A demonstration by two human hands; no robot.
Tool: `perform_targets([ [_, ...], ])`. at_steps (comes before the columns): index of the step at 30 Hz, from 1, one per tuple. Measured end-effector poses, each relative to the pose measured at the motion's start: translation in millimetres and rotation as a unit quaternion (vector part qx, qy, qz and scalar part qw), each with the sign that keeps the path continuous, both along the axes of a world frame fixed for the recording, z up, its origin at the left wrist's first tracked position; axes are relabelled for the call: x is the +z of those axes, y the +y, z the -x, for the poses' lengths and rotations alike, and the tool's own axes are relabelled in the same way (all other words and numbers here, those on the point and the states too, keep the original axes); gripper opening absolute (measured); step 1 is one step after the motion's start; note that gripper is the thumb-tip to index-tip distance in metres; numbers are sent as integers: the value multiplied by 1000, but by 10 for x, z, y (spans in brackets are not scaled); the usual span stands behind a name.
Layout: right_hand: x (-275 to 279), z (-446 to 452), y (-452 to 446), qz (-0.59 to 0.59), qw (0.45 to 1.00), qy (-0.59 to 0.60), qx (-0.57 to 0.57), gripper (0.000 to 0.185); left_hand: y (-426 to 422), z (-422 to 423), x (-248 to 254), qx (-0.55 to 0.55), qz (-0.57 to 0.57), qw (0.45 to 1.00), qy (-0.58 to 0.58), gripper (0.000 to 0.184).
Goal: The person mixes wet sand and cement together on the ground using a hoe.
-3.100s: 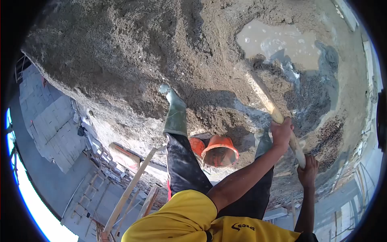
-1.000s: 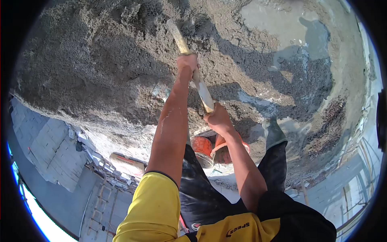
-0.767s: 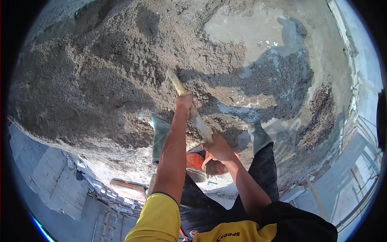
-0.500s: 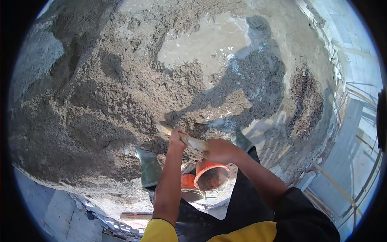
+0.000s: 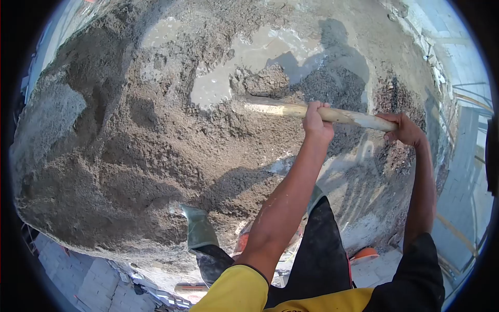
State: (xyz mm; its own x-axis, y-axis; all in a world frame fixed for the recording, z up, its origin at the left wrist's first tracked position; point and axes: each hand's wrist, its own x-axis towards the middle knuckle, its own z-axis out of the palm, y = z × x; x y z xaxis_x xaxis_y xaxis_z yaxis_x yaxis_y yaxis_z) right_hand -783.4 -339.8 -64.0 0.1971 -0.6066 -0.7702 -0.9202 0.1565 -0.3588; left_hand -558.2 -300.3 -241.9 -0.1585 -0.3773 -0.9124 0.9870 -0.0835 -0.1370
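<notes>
A thick, pale wooden tool handle (image 5: 353,118) lies almost level across the view. My left hand (image 5: 318,120) wraps round it near the middle. At its right end my right hand (image 5: 404,129) is closed on the wood. The handle's far end reaches into the wet grey mix, and the tool's head cannot be made out there. Beside that end is a dark, coarse lump of mix (image 5: 266,82), at the edge of a pool of grey slurry (image 5: 210,88). Lumpy brown-grey mix (image 5: 140,161) spreads over the ground below and left.
Green boots (image 5: 201,229) stand at the near edge of the mix. An orange bucket (image 5: 243,242) is partly hidden behind my left arm. Another orange object (image 5: 365,254) lies by my right leg. Reddish gravel (image 5: 400,104), grey blocks (image 5: 99,283) and wooden poles (image 5: 457,236) surround the area.
Both hands have swung the handle away from my legs, up and to the right. My right hand is now far out to the right. The bucket is more hidden.
</notes>
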Motion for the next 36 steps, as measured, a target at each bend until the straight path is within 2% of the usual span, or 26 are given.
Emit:
perform_targets([
  [1, -18, 84, -21, -4, 1000, -1, 1, 63, -142, 81, 58, 10, 63, 998, 16, 9],
  [2, -52, 150, 6, 42, 999, -4, -33, 64, -178, 131, 98, 19, 119, 992, 32, 9],
  [3, -102, 189, 63, 88, 994, -7, -70, 65, -170, 120, 147, 17, 108, 994, 30, 9],
  [4, -159, 108, 140, 82, 994, -7, -74, 65, -186, 72, 200, 21, 114, 993, 1, 9],
  [6, -368, -279, 331, 153, 979, 122, 48, 63, -119, -235, 271, 13, 123, 990, -68, 8],
  [8, -821, -701, 674, 179, 978, 52, 91, 57, 159, -752, 216, -8, 114, 981, -158, 7],
  [9, -1076, -987, 905, 212, 972, -39, 97, 49, 264, -1110, 311, -41, 65, 973, -217, 7],
  [10, -1370, -1327, 1132, 199, 970, -101, 97, 49, 440, -1517, 192, -53, 84, 956, -277, 7],
  [12, -1505, -2356, 1472, 54, 988, -130, 64, 45, 737, -2462, 65, -50, 82, 944, -315, 9],
  [13, -1682, -2850, 1634, 43, 979, -195, 46, 39, 846, -2988, 23, -60, 77, 937, -335, 8],
  [14, -1692, -3387, 1669, -8, 976, -209, 56, 39, 917, -3531, -57, -72, 67, 930, -354, 9],
  [16, -1749, -4348, 1754, -5, 969, -245, 23, 40, 924, -4450, -112, -67, 59, 903, -420, 13],
  [18, -1953, -5147, 1774, -11, 955, -296, 2, 39, 902, -5160, -320, -62, -2, 866, -496, 14],
  [20, -2187, -5847, 1832, -49, 963, -265, -26, 41, 968, -5599, -602, -194, -68, 787, -582, 24],
  [21, -2297, -6076, 1869, -55, 963, -264, -16, 41, 1057, -5688, -742, -187, -77, 789, -580, 24],
  [23, -2426, -6409, 1993, -154, 955, -240, -83, 42, 1270, -5721, -1043, -271, -118, 711, -638, 45],
  [24, -2461, -6454, 2132, -159, 955, -238, -75, 42, 1370, -5755, -1196, -335, -135, 717, -596, 55],
  [26, -2527, -6256, 2511, -182, 959, -173, -131, 41, 1611, -5553, -1419, -448, -143, 708, -527, 76],
  [28, -2482, -5840, 2846, -206, 947, -152, -196, 37, 1845, -5018, -1405, -510, -154, 660, -529, 92],
  [29, -2443, -5569, 3000, -188, 942, -169, -220, 34, 1879, -4755, -1229, -551, -163, 651, -497, 95],
  [31, -2093, -5140, 3018, -254, 914, -167, -270, 32, 2018, -4290, -1170, -583, -170, 641, -470, 95],
  [33, -2010, -4770, 3029, -259, 931, -117, -230, 31, 2134, -3928, -1134, -568, -181, 673, -439, 96],
  [34, -2228, -4520, 3203, -234, 942, -124, -207, 31, 2138, -3828, -1088, -575, -189, 672, -427, 97],
  [36, -1949, -4441, 3166, -256, 941, -85, -203, 32, 2237, -3668, -964, -586, -199, 666, -417, 97],
])
